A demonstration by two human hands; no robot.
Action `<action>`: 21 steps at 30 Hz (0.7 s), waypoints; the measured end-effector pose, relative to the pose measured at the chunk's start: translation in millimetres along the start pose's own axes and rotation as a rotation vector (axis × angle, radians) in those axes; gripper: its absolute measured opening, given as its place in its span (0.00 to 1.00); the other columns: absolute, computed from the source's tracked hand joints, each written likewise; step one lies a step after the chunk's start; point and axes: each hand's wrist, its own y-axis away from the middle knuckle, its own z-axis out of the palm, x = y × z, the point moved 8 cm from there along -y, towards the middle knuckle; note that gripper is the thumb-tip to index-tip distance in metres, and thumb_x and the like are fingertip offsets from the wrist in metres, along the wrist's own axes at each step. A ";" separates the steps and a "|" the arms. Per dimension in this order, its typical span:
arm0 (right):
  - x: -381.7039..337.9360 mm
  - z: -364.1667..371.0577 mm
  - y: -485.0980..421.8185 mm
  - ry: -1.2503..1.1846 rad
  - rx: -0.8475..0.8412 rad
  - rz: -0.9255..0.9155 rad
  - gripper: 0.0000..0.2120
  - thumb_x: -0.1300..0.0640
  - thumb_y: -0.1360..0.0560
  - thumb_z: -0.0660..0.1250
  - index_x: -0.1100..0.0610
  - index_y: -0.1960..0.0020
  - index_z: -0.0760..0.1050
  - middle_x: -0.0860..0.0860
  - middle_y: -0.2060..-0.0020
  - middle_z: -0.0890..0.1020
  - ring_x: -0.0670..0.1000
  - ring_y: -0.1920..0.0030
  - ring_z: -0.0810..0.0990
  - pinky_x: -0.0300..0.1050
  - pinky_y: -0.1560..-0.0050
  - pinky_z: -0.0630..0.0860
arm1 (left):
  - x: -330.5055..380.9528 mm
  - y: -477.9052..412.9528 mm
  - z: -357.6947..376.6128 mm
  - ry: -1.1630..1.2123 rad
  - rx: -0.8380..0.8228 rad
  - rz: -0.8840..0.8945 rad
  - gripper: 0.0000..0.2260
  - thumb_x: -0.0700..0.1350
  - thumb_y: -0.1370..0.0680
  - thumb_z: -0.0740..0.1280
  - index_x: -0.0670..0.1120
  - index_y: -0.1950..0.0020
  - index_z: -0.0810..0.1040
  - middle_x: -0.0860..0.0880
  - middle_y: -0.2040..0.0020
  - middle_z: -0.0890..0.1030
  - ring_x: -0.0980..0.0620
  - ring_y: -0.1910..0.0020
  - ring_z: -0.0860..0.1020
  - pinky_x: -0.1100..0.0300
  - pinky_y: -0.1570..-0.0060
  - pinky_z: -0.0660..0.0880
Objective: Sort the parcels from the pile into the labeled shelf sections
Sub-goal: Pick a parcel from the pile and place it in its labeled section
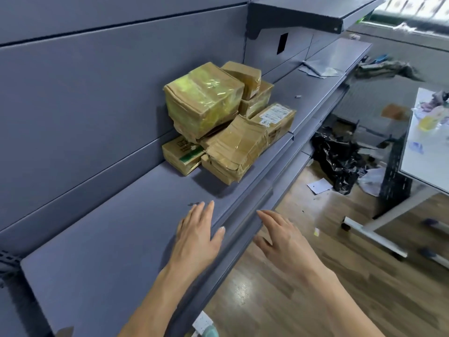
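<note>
Several taped brown cardboard parcels are piled against the back panel of a grey metal shelf (pixel 116 239). The largest parcel (pixel 202 99) lies on top, tilted. A crumpled flat parcel (pixel 234 152) leans at the front of the pile, and a box with green print (pixel 181 155) lies at its left. A parcel with a white label (pixel 274 117) sits on the right. My left hand (pixel 198 235) hovers over the shelf near its front edge, fingers straight, holding nothing. My right hand (pixel 281 239) is beyond the shelf edge, fingers extended and empty. Both hands are short of the pile.
An upper shelf (pixel 315 18) overhangs at the top right. Flat plastic bags (pixel 318 70) lie farther along the shelf. On the wooden floor lie black plastic wrap (pixel 337 156) and paper scraps. A white table (pixel 427 142) with clutter stands on the right.
</note>
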 end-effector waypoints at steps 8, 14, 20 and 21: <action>4.1 -36.1 -75.2 -0.003 0.028 -0.117 0.31 0.41 0.18 0.60 0.50 0.19 0.57 0.46 0.21 0.63 0.49 0.22 0.60 0.48 0.22 0.60 | 1.7 -56.1 -21.0 -0.011 0.082 -0.063 0.32 0.57 0.15 0.57 0.51 0.15 0.47 0.51 0.15 0.50 0.53 0.17 0.46 0.54 0.21 0.47; 20.4 -83.0 -130.2 0.014 0.044 -0.284 0.31 0.40 0.18 0.58 0.50 0.18 0.56 0.46 0.21 0.62 0.48 0.22 0.59 0.47 0.23 0.59 | 12.4 -90.6 -20.1 0.044 0.165 -0.196 0.32 0.61 0.15 0.56 0.51 0.15 0.49 0.51 0.16 0.54 0.52 0.17 0.51 0.55 0.21 0.51; 40.0 -126.1 -181.8 0.000 0.057 -0.397 0.29 0.43 0.18 0.60 0.53 0.21 0.62 0.48 0.26 0.69 0.51 0.28 0.66 0.45 0.28 0.64 | 32.5 -114.5 -13.1 0.152 0.207 -0.433 0.35 0.66 0.17 0.51 0.51 0.15 0.48 0.50 0.16 0.55 0.51 0.18 0.54 0.50 0.22 0.58; 43.0 -130.7 -190.5 -0.022 0.067 -0.398 0.28 0.44 0.18 0.61 0.53 0.22 0.64 0.49 0.29 0.71 0.52 0.30 0.69 0.45 0.31 0.66 | 34.8 -117.6 -11.3 0.164 0.205 -0.464 0.35 0.66 0.17 0.50 0.50 0.15 0.48 0.50 0.16 0.55 0.51 0.18 0.54 0.50 0.22 0.57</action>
